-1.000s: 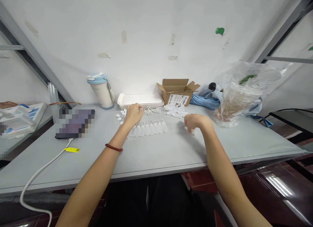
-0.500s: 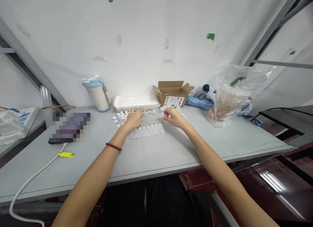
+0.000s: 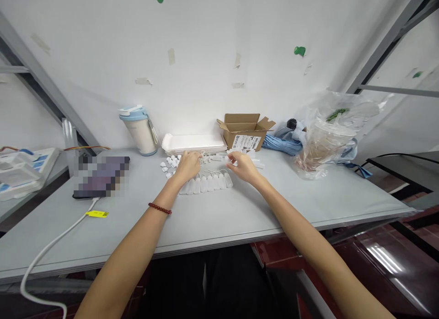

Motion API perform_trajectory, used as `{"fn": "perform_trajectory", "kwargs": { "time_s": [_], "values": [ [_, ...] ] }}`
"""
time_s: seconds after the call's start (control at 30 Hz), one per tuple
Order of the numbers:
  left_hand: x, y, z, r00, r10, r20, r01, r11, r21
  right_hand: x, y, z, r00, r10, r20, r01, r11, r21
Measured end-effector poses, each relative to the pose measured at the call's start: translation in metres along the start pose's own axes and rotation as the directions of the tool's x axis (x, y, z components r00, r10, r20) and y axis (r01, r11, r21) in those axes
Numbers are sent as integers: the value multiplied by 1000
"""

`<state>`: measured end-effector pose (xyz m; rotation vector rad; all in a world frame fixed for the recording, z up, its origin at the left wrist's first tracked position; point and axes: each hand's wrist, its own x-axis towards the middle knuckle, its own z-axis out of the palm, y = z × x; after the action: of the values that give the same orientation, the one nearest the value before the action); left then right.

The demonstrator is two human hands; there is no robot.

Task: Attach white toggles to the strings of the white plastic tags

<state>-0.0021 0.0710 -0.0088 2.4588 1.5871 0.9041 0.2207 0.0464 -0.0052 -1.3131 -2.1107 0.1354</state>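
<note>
My left hand (image 3: 188, 167) reaches over the pile of thin white cords (image 3: 206, 159), fingers bent together; whatever they pinch is hidden. My right hand (image 3: 243, 166) is opposite it, beside loose translucent plastic pieces (image 3: 257, 164). Its thumb and fingers curl towards each other around something pale that is too small to name. Between and in front of the hands lies a row of flat translucent white tags (image 3: 206, 184) with cords at their upper ends. Several small white pieces (image 3: 164, 169) are scattered left of my left hand.
Behind the hands are a stack of white trays (image 3: 194, 141) and an open cardboard box (image 3: 244, 135). A tumbler (image 3: 140, 133) and a blurred-out phone-like device (image 3: 103, 176) with a white cable (image 3: 51, 239) are left. Blue cloth (image 3: 283, 144) and a bagged cup (image 3: 325, 145) are right.
My right hand has moved left and away from the table's front, from the right side to beside the loose plastic pieces. My left hand has stayed near the cords. The view shifted slightly.
</note>
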Motion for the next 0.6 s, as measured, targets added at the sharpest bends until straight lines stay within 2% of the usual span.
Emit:
{"fn": "perform_trajectory", "kwargs": {
  "time_s": [0.07,0.13,0.2,0.23,0.3,0.4,0.47,0.6],
  "values": [
    [0,5,-2,999,-36,4,36,995,-94,0,0,1,1000,-14,-12,14,1000,3],
    [0,11,-6,994,-109,-17,101,960,-260,0,0,1,1000,-22,-22,22,1000,14],
    [0,17,-12,970,-243,19,222,853,-473,0,-1,1,999,-25,-28,26,999,28],
    [1,19,-15,951,-302,70,284,760,-585,0,-1,1,999,-26,-31,27,999,36],
    [1,21,-19,914,-354,200,367,508,-779,-1,-2,1,999,-33,-40,35,998,50],
    [1,19,-23,886,-341,315,377,133,-917,-2,-2,3,997,-59,-59,63,995,73],
    [2,16,-24,858,-366,361,382,-17,-924,-2,-2,4,995,-73,-64,78,994,82],
    [2,13,-25,798,-385,464,424,-188,-886,-2,-4,4,998,-56,-37,58,996,71]
  ]
}}
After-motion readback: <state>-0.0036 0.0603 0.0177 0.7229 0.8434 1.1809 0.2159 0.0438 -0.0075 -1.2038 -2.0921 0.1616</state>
